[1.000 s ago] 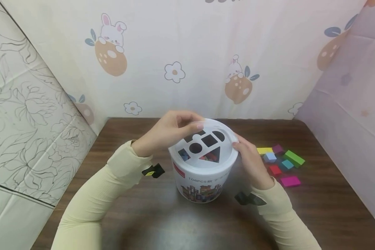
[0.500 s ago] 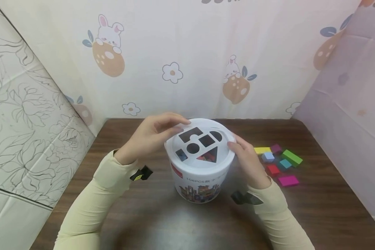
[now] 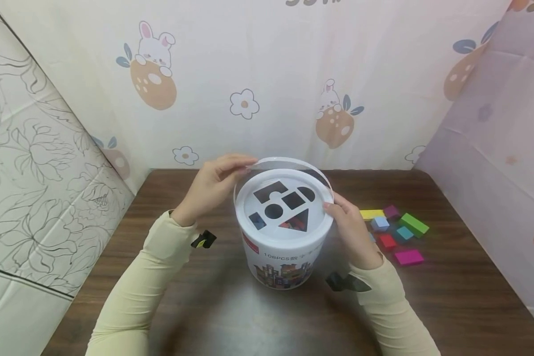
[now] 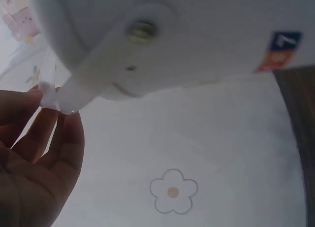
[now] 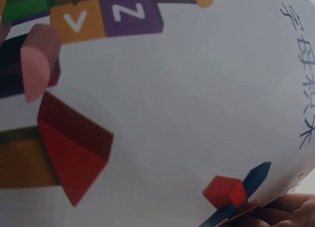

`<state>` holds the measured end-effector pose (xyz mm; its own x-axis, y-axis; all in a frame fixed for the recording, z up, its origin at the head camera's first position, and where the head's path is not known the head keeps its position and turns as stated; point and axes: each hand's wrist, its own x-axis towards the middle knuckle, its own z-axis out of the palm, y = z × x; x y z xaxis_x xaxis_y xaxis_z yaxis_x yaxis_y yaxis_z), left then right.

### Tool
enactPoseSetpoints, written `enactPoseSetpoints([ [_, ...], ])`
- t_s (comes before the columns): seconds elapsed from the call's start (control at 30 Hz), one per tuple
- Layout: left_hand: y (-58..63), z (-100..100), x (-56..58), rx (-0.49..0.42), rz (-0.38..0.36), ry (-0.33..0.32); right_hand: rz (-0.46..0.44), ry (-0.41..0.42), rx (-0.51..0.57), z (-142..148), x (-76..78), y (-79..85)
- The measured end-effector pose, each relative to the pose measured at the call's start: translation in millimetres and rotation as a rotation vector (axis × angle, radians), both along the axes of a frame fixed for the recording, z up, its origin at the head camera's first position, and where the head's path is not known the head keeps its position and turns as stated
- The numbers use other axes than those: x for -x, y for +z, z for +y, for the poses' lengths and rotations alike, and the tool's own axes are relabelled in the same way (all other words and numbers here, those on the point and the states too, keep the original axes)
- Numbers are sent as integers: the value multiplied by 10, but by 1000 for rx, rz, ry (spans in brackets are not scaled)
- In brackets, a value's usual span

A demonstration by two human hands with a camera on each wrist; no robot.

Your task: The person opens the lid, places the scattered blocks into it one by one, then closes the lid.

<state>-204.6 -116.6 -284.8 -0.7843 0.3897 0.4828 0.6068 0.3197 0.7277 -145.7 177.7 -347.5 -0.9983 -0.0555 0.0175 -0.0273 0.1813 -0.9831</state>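
Note:
A white toy-block bucket (image 3: 280,269) stands upright on the table, its lid (image 3: 269,235) cut with shaped holes. Some coloured blocks show through the triangular hole. Up over the back of the lid arches a clear plastic handle (image 3: 293,160). My left hand (image 3: 209,185) pinches that handle at its left side between thumb and fingers; the left wrist view shows the handle strip (image 4: 81,91) running to a rivet on the bucket. My right hand (image 3: 353,230) grips the right of the bucket, thumb on the lid's rim. Its fingers are mostly hidden behind the side.
Several loose coloured blocks lie to the right, among them a green block (image 3: 414,225), a magenta block (image 3: 409,257) and a yellow block (image 3: 372,214). The brown wooden table (image 3: 196,306) meets a printed curtain (image 3: 285,64) at the back.
My left hand has moved left off the lid and lifted the handle, which now stands up above the rim. The right hand keeps its hold at the bucket's right side.

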Motion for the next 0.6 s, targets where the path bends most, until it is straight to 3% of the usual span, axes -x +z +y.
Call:
enactPoseSetpoints([
  [0.13,-97,-14,81,25,-26,58,7,-1,9,5,7,-26],
  [0.3,-215,-15,181,-11,-105,106,23,10,14,19,12,-41],
  [0.6,-431,5,313,-21,-217,97,37,20,21,10,33,-34],
])
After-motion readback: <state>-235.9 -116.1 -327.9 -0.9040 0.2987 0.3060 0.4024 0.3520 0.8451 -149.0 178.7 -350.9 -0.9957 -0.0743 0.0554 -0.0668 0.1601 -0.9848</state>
